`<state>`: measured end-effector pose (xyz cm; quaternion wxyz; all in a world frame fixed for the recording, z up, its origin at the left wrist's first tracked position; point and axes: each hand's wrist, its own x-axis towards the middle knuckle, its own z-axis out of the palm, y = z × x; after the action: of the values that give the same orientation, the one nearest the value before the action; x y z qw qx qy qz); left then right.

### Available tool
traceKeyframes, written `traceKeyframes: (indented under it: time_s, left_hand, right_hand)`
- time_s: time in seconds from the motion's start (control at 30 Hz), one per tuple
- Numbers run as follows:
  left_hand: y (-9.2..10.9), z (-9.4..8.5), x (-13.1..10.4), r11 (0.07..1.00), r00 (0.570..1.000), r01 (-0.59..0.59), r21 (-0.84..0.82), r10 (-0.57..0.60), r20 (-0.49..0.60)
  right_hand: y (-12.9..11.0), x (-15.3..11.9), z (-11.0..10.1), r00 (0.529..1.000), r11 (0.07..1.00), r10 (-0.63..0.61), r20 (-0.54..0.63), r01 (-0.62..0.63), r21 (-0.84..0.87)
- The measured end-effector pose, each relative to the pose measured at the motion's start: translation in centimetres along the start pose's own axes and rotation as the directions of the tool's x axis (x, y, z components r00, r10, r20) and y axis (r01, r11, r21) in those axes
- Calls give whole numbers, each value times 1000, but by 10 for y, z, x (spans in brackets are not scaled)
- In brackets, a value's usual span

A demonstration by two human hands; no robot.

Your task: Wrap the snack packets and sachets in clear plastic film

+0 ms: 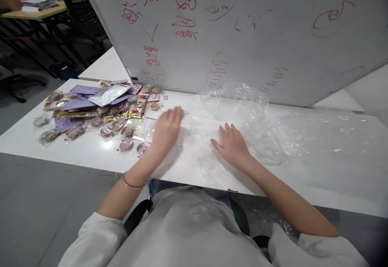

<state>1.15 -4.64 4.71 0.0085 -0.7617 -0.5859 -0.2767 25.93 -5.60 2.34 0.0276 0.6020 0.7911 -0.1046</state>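
Crinkled clear plastic film (254,113) lies on the white table (100,147) in front of me. My left hand (168,127) rests near the film's left end with its fingers stretched out, slightly blurred. On the film to the right lies my right hand (232,143), palm down, thumb and fingers apart. Neither hand grips anything that I can see. Just left of my left hand are a flat pack with a white label (146,128) and small clear-wrapped snacks (126,145).
A pile of purple pouches (77,103), a silver pouch (110,94) and several wrapped snacks covers the table's left part. A whiteboard (194,52) with red writing stands along the back edge. More plastic sheeting (339,149) spreads to the right. A black chair (80,12) stands behind at left.
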Motion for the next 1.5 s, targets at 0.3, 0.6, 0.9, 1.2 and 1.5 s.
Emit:
traceKeyframes:
  time_s: [0.3, 0.6, 0.9, 1.2, 1.5]
  left_hand:
    - [87, 50, -22, 899, 870, -381, 214, 270, 413]
    - [9, -24, -28, 993, 943, -115, 29, 100, 318]
    - [-44, -22, -9, 894, 817, 226, 388, -390, 424]
    - [-29, -54, -8, 831, 929, 294, 472, -365, 64]
    - [44, -48, -28, 797, 911, 239, -555, -382, -156]
  right_hand:
    - [68, -6, 15, 852, 854, -516, 83, 506, 122]
    - [92, 4, -1, 834, 774, -548, 67, 475, 418]
    - [77, -7, 3, 829, 757, -451, -331, 552, 349]
    - [62, -21, -18, 605, 628, -407, -684, 730, 271]
    - [12, -13, -26, 949, 359, -140, -284, 316, 878]
